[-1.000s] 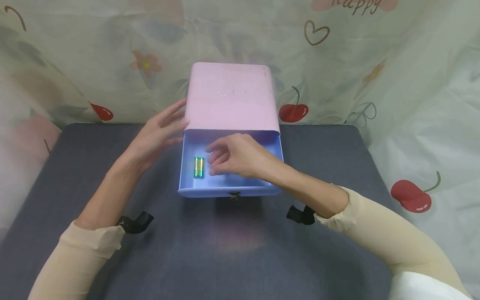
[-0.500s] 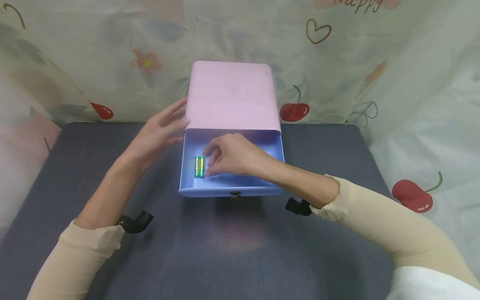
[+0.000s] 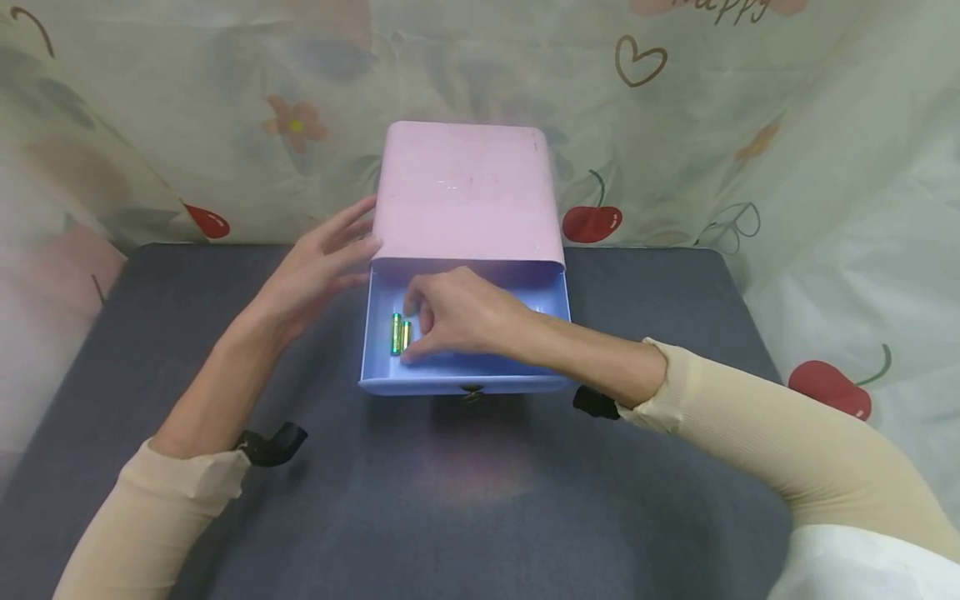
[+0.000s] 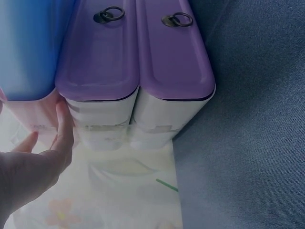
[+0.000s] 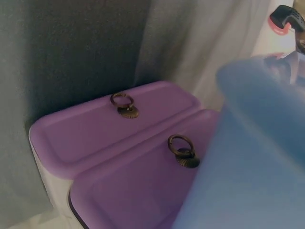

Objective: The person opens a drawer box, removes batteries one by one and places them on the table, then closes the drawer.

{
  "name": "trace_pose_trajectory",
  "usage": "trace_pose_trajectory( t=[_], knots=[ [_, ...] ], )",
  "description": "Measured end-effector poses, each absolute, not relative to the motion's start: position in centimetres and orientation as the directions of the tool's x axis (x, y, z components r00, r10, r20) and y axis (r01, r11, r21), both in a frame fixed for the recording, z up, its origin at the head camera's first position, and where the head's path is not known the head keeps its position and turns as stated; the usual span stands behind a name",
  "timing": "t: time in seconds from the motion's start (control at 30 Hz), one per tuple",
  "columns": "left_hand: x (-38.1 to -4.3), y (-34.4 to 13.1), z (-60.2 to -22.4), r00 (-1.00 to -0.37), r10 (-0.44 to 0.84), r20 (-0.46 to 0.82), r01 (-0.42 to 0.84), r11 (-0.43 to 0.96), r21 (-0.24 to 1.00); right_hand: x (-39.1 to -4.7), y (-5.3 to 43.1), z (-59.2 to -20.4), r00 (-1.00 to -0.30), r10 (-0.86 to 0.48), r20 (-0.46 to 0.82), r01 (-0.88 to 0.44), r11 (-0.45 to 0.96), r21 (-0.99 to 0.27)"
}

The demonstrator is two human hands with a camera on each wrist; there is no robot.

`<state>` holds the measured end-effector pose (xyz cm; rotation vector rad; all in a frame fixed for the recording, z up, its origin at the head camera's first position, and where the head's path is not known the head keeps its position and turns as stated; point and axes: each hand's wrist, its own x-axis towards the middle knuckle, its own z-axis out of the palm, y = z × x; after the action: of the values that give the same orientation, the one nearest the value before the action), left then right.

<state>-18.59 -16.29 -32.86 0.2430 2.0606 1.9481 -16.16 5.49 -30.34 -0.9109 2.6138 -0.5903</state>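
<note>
In the head view a pale blue drawer (image 3: 480, 385) stands pulled out from under a pink casing (image 3: 465, 192). Two slim green-and-gold batteries lie at its left: a left battery (image 3: 396, 335) and a right battery (image 3: 407, 336). My right hand (image 3: 472, 312) reaches into the drawer, thumb and index finger pinching the right battery at its two ends. Fairly straight fingers of my left hand (image 3: 322, 258) rest along the casing's left side; the left wrist view shows the same hand (image 4: 45, 162) beside the pink wall. The right wrist view does not show the fingers.
Two closed purple drawers (image 4: 100, 62) in white casings sit below the pink one, each with a bronze ring pull (image 5: 181, 148). The unit stands on a dark grey table (image 3: 450, 500), before a patterned curtain (image 3: 480, 67).
My right hand has moved slightly left and closed its thumb and index finger onto the right battery, which has shifted a little from its neighbour. My left hand has stayed in place.
</note>
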Motion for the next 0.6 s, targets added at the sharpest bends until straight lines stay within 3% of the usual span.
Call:
trace_pose_trajectory(
  t=[0.3,0.6],
  knots=[
    [-18.64,-16.3,-32.91,-0.944,0.319,-0.089,-0.07,0.07,0.995,-16.06,5.02,-30.62,-0.735,-0.657,-0.167,-0.562,0.728,-0.393],
    [-18.51,-16.31,-32.88,-0.944,0.316,-0.093,-0.068,0.091,0.994,-16.03,5.51,-30.91,-0.731,-0.676,-0.098,-0.591,0.698,-0.405]
  ],
)
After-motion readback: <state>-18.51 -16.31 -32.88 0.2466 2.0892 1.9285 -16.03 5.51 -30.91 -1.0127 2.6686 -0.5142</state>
